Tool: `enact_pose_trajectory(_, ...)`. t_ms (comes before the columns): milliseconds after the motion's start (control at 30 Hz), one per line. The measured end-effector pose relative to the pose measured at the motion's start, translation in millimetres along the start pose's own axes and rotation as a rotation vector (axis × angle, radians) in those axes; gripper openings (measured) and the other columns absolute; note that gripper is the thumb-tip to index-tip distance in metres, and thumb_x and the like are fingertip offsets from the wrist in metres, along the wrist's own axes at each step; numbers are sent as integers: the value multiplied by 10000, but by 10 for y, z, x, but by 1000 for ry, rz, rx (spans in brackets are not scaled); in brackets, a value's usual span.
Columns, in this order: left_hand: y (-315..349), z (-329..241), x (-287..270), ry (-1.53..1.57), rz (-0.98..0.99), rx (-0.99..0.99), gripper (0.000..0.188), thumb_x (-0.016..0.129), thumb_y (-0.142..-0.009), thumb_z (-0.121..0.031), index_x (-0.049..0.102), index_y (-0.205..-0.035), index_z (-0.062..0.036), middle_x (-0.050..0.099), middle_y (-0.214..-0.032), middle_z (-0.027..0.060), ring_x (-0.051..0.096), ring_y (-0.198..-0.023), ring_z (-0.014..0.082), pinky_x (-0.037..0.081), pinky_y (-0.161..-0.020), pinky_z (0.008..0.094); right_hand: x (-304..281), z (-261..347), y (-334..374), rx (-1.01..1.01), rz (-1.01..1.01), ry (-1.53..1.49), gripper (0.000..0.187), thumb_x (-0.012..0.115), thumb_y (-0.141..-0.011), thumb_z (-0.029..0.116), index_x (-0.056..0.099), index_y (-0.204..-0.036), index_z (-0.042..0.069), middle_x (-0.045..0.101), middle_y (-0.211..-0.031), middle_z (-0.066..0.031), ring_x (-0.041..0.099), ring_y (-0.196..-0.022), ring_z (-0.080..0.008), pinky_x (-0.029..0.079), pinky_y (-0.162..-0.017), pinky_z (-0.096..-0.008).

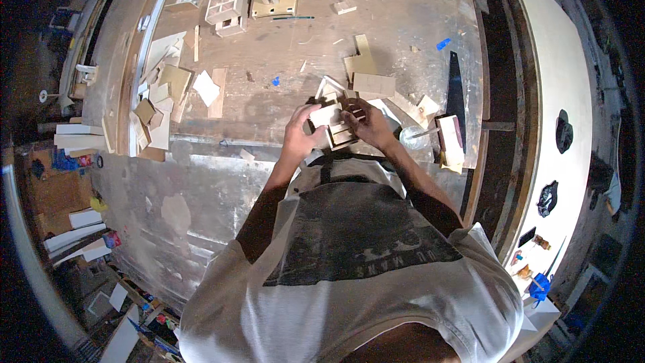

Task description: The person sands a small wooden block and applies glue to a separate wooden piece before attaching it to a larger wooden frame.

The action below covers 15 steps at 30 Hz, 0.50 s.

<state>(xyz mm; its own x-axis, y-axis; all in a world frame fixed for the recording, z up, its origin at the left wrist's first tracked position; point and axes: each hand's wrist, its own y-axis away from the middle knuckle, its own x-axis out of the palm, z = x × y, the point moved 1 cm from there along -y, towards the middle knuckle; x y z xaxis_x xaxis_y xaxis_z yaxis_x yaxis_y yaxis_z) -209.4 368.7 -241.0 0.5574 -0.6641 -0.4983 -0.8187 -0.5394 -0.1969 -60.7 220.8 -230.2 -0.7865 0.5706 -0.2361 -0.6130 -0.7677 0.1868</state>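
Close in front of my body, at the near side of the workbench, both hands hold a small model house of pale wood [325,116]. My left hand [300,131] grips its left side, thumb and fingers closed around the edge. From the right, my right hand [367,123] bends its fingers onto the model's other side; its fingertips are in shadow, and any small part between them is hidden. Slotted openings show at the model's lower end. Beyond my hands a pale peaked frame piece [329,85] points away from me; whether it joins the model I cannot tell.
Wood offcuts [176,84] pile up at left. Small wooden models [227,8] stand at the far side beside a dark pencil [293,18]. At right lie a handsaw [455,94], a clear round container [416,138] and a wooden block [450,136]. A pale board [537,60] runs beyond the bench's right edge.
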Motion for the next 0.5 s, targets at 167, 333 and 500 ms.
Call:
enact_pose_trajectory(167, -16, -61, 104, 63, 101, -104, 566, 792, -712, -75, 576, -1235, -67, 583, -1200, 160, 580, -1105, 293, 474, -937, 367, 96, -507, -149, -121, -63, 72, 164, 698, -854, 148, 691, -959, 23, 723, -853, -113, 685, -751, -204, 524, -675, -353)
enact_pose_trajectory(333, -27, 2, 145, -29, 43, -60, 647, 817, -693, -128, 536, -1272, -74, 502, -1279, 178, 502, -1179, 334, 427, -978, 426, 57, -990, -328, -12, -40, -466, 215, 764, -793, 175, 690, -931, 28, 723, -857, -119, 674, -729, -182, 526, -668, -336)
enact_pose_trajectory(500, -45, 189, 151, -205, 6, 53, 583, 819, -672, -139, 576, -1196, -64, 506, -1233, 170, 461, -1176, 358, 388, -1005, 451, 19, -885, -448, -80, -121, -56, 229, 767, -764, 195, 698, -912, 35, 714, -827, -140, 688, -715, -228, 534, -666, -337)
